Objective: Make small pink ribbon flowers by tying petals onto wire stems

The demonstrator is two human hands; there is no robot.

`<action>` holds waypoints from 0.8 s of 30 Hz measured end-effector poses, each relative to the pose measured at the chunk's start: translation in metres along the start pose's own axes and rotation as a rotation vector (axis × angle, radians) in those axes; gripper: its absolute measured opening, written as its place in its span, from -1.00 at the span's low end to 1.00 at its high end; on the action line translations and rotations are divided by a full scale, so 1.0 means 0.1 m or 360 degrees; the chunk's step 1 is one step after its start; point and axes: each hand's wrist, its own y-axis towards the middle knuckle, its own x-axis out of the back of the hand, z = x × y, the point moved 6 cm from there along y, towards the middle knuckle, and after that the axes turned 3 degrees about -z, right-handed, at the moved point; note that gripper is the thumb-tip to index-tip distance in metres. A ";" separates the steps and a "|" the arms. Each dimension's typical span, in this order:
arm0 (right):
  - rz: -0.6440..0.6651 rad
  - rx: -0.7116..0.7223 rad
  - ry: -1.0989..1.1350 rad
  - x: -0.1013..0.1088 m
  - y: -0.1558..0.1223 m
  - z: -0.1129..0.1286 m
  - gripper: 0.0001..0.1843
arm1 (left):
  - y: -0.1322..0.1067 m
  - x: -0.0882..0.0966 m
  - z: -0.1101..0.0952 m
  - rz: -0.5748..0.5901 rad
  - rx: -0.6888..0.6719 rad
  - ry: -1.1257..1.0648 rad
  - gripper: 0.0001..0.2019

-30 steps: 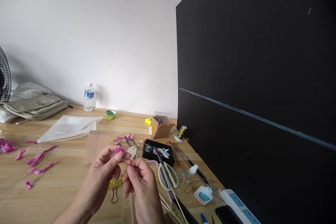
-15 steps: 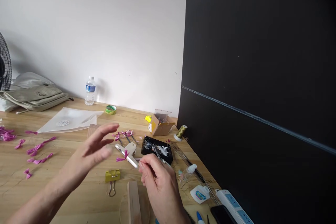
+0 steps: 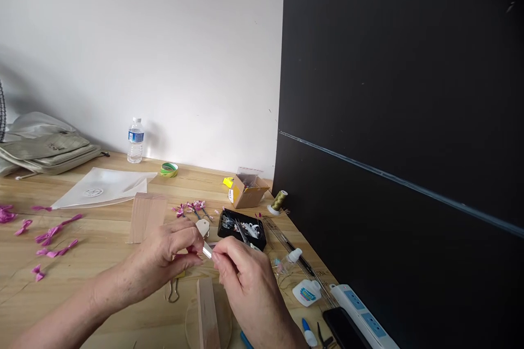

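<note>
My left hand (image 3: 170, 253) is closed, its fingertips pinching a small pink petal piece (image 3: 190, 251) next to the metal clip (image 3: 203, 236). My right hand (image 3: 245, 278) is closed too, thumb and forefinger pinched on the near end of that clip. The clip's silver bar shows between the two hands, its tan handle pointing away. Under my left hand a yellow binder clip (image 3: 173, 289) lies on the wooden table (image 3: 102, 262), mostly hidden.
Pink bows (image 3: 53, 237) lie at the left. A black tray (image 3: 241, 227), cardboard box (image 3: 245, 192), gold thread spool (image 3: 279, 202), glue bottles (image 3: 307, 292), power strip (image 3: 362, 322) and black board (image 3: 401, 147) fill the right. Behind are a wooden block (image 3: 207, 311), water bottle (image 3: 135, 140), tape roll (image 3: 169, 169).
My left hand let go, swung out open to the left, then came back and closed on the pink piece at the clip. My right hand kept hold of the clip and lowered it.
</note>
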 end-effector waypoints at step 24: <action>0.0057 -0.0070 0.0047 0.07 0.03 0.00 -0.79 | -0.05 -0.03 -0.08 -0.0142 -0.0113 0.0046 -0.83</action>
